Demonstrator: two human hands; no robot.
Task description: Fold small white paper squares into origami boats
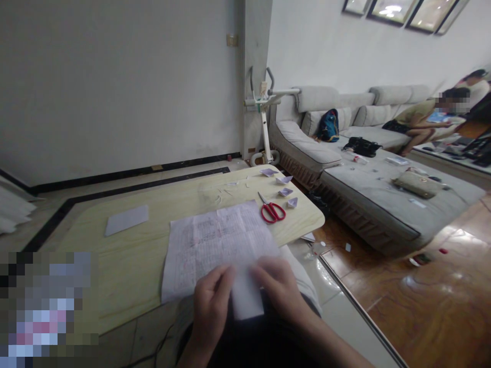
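Observation:
My left hand (210, 305) and my right hand (276, 283) both pinch a small white folded paper (244, 296) over my lap, at the near edge of a pale wooden table (153, 245). Just beyond it a large creased printed sheet (218, 243) lies on the table. Red-handled scissors (272, 210) rest to the right of that sheet. Several small folded paper boats (286, 191) sit near the table's far right corner. A blank paper piece (126, 220) lies to the left.
A grey sofa (364, 168) stands at right with a blue backpack (328, 125), bags and small items on it; a person sits at its far end. A white exercise machine (264, 117) stands by the wall. Paper scraps litter the wood floor (422, 301).

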